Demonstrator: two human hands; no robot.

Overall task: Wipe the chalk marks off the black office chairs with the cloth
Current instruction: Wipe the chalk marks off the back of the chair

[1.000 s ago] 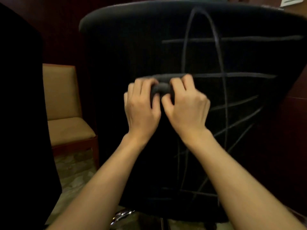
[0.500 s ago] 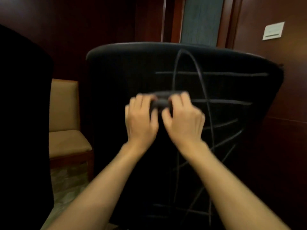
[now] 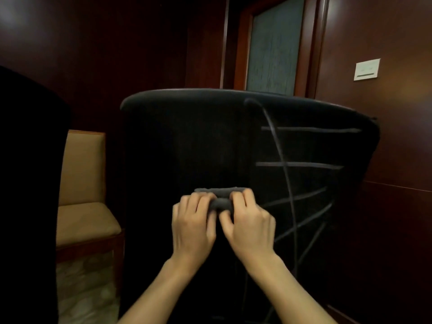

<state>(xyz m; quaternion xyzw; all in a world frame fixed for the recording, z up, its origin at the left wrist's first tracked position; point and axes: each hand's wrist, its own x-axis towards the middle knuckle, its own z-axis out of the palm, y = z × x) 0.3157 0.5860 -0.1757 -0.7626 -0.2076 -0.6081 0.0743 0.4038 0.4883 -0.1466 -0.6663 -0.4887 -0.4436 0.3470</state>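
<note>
Both my hands were on the cloth (image 3: 221,199), a small dark grey wad bunched into a roll against the back of the black office chair (image 3: 187,148), low on its middle. Left hand (image 3: 192,224): fingers curled over the left end of the roll, close together. Right hand (image 3: 249,226): fingers curled over the right end, thumb tucked under. Each hand gripped the roll.

Handling, as I judged it: the cloth looked soft, light and limp, and would unroll if let go; best held as a folded pad at both ends. The chair back looked like fabric or mesh with some give, and the chair might roll or swivel under a firm push, though its base was not in view.

Counts: one cloth. One marked chair, plus the dark edge of what may have been a second chair (image 3: 25,183) at left; no marks discernible on it. Chalk marks (image 3: 301,165) on the right half: about five roughly crosswise strokes and one long curved line; lower strokes too dim to count. One tan wooden chair (image 3: 84,183) beyond.
</note>
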